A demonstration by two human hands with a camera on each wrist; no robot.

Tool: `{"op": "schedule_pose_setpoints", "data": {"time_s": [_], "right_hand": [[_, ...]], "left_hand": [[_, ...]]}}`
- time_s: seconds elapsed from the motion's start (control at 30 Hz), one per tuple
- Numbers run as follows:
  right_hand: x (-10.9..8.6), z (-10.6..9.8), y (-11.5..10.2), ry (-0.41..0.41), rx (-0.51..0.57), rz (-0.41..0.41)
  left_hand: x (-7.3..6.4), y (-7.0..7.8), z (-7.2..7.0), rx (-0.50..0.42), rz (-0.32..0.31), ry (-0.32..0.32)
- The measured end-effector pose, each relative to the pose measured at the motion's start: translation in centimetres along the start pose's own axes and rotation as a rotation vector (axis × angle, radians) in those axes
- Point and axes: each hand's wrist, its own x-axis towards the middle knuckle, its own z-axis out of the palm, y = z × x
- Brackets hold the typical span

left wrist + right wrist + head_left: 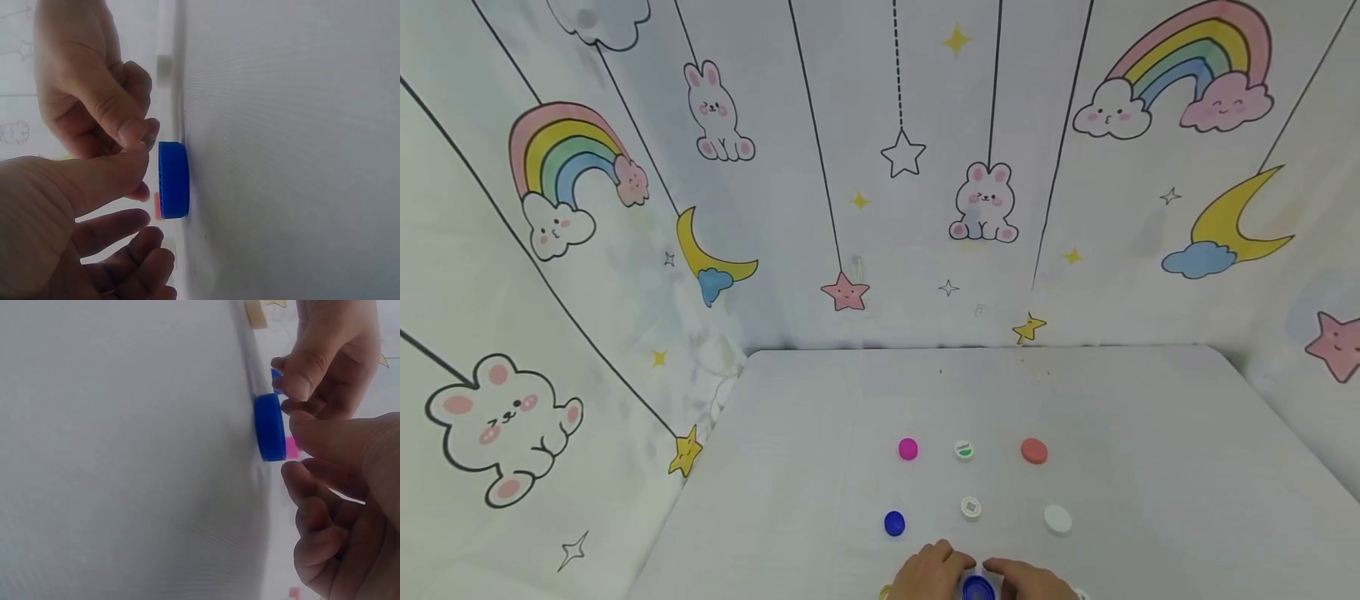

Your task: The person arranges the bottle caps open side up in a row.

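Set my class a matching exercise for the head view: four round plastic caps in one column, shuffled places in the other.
Things
1. magenta round plastic cap
2. coral-red round plastic cap
3. plain white round plastic cap
4. larger blue round plastic cap

Places
A. between left hand and right hand
B. far row, right end
C. middle row, right end
D. far row, left end

Pairs: 1-D; 2-B; 3-C; 4-A

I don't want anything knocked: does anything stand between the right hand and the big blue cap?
In the right wrist view, nothing visible does: the right hand is close to the big blue cap, and the magenta cap lies beyond, not between.
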Motion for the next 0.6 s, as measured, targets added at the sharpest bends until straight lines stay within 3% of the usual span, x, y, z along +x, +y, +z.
{"op": "schedule_pose_setpoints", "data": {"time_s": [0.23,0.43,0.6], "right_hand": [[-1.0,-1.4,-0.4,0.073,-0.005,-0.009],[-2.0,-2.6,-0.3,0.213,-0.088,-0.045],[-3.1,-3.4,-0.3,0.348,-0.166,-0.029]], "left_hand": [[0.8,0.9,-0.7,0.030,0.031,-0.029],[1.5,1.8,-1.2,-0.004,0.098,-0.008],[2.3,2.8,-1.6,-0.021,0.167,-0.002]]}}
